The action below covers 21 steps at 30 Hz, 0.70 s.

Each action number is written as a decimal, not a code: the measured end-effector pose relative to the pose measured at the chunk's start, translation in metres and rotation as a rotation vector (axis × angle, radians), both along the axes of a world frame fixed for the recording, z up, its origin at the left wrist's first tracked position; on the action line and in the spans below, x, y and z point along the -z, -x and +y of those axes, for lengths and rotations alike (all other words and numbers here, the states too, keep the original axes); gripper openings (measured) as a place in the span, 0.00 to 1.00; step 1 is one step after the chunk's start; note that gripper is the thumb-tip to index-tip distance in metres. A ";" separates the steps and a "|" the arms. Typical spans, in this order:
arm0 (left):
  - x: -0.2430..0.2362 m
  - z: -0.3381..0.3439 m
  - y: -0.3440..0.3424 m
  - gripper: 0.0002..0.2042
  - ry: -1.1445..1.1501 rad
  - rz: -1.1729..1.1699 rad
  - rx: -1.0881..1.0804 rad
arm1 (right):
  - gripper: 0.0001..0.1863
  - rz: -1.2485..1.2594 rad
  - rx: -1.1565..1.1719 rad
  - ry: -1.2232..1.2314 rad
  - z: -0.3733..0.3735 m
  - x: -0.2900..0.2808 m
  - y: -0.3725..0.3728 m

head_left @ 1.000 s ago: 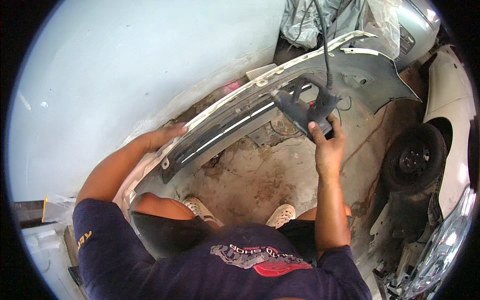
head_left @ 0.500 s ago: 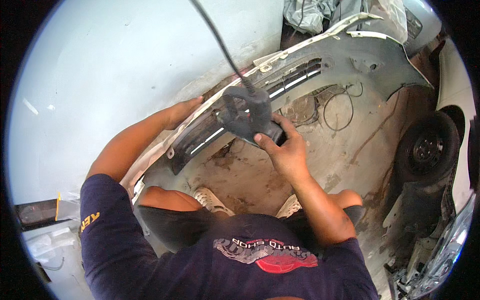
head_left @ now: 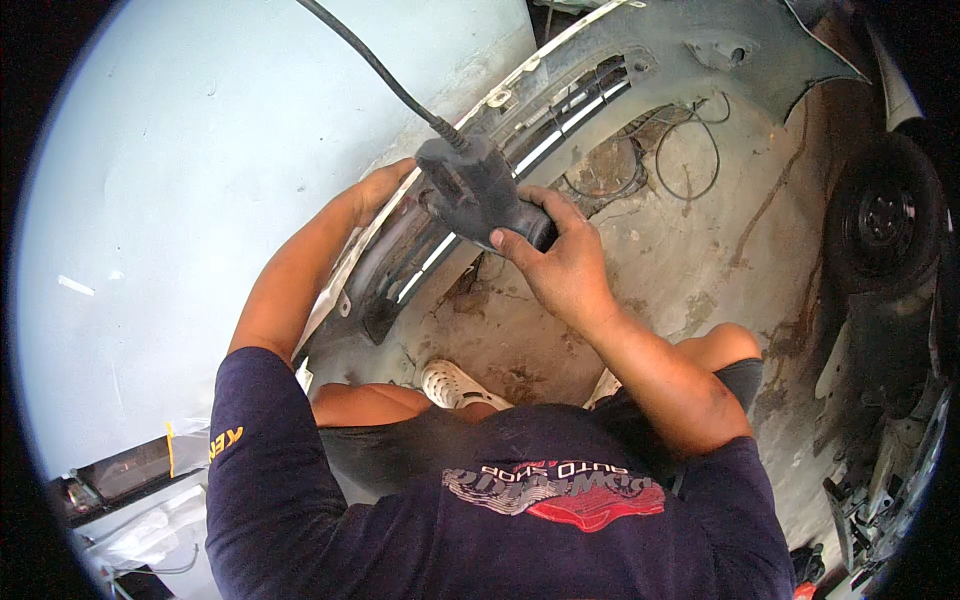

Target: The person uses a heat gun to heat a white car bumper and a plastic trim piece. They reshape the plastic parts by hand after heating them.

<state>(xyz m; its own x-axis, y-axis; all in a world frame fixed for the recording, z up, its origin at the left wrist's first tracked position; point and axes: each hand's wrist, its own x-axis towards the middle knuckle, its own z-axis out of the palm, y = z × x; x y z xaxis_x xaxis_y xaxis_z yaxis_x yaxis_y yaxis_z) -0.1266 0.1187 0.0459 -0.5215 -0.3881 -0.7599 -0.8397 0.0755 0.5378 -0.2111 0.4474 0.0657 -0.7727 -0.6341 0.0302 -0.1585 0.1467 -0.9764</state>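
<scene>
**R hand [head_left: 560, 255] on black corded tool [head_left: 485, 195], L hand [head_left: 383, 190] at car bumper [head_left: 690, 60] rim**

View from above, person's own hands. R hand: thumb & fingers spread partway & bent round the near end of the tool, a firm-looking hold. Tool sits btwn the hands, above the grey bumper; can't tell if the two touch. A thick black cord [head_left: 370, 60] leaves the tool's far end & runs up and left, beyond L hand. L hand: fingers nearly straight along the bumper's pale rim, tips just beside the tool & partly hidden; can't tell if it grips the rim.

Left of L hand: big pale-blue panel [head_left: 230, 170]. Past R hand, slightly farther fwd & right: thin dark wire [head_left: 717, 165] looped on the stained floor [head_left: 650, 270]. Well to the right of R hand: black wheel [head_left: 885, 220]. Nearer the body than both hands: white perforated shoe [head_left: 452, 384].
</scene>
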 end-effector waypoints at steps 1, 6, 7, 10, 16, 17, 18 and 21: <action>0.003 -0.003 -0.002 0.29 -0.011 -0.014 0.016 | 0.31 0.003 0.005 -0.013 0.000 0.000 0.000; 0.004 -0.012 -0.017 0.18 -0.067 0.040 -0.028 | 0.31 -0.056 -0.061 0.031 -0.001 0.009 -0.007; 0.009 -0.015 -0.020 0.18 -0.073 0.061 -0.012 | 0.31 -0.062 -0.072 0.027 -0.001 0.009 -0.008; 0.027 -0.036 -0.052 0.20 -0.018 0.107 0.013 | 0.32 -0.054 -0.116 0.035 -0.001 0.004 -0.015; 0.041 -0.062 -0.122 0.34 0.178 0.044 0.084 | 0.32 -0.129 -0.169 0.104 -0.007 0.006 -0.032; 0.041 -0.057 -0.115 0.35 0.143 -0.031 0.069 | 0.32 -0.153 -0.174 0.087 -0.006 0.009 -0.029; 0.031 -0.046 -0.105 0.35 0.110 -0.104 0.058 | 0.32 -0.174 -0.178 0.073 -0.004 0.011 -0.027; 0.010 -0.033 -0.121 0.37 0.108 -0.225 -0.020 | 0.32 -0.216 -0.212 0.086 -0.004 0.008 -0.032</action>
<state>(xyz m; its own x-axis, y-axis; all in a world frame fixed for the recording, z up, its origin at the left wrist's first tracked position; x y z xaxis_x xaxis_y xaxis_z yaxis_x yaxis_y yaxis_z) -0.0053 0.0858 0.0360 -0.3354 -0.4820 -0.8094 -0.9392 0.1047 0.3269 -0.1789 0.4437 0.0577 -0.6180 -0.7839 -0.0600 0.0356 0.0484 -0.9982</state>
